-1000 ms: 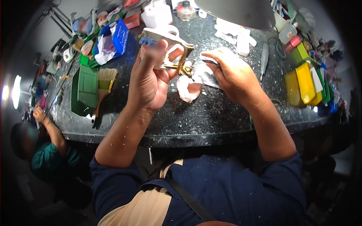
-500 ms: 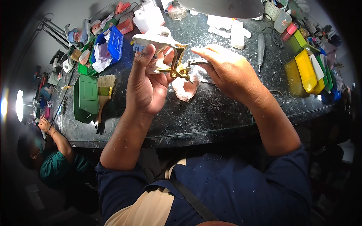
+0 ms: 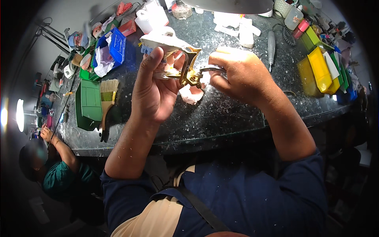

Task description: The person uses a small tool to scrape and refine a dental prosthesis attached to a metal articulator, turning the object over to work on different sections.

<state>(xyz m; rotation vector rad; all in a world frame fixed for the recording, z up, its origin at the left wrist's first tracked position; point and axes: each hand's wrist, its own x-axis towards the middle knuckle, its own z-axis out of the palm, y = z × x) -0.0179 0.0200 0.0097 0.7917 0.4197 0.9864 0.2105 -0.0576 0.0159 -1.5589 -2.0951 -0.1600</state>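
My left hand is wrapped round a brass dental articulator and holds it raised above the bench. A white plaster cast is mounted on its upper side, with a bit of blue material below the cast's left end. The pinkish parts between the arms are partly hidden by my fingers. My right hand is closed round a pliers-like metal tool, whose tip meets the articulator's hinge end near a screw. Below the articulator a pale pink-white plaster piece lies on the bench.
The dark bench is strewn with white crumbs. A green bin and flat brush lie left, a blue bin behind. A handpiece and yellow bin are right. A lamp hangs overhead. Another person sits far left.
My right hand has turned, its index finger now curled in, and the tool's angle has changed against the articulator. My left hand keeps its hold, and the articulator has shifted slightly.
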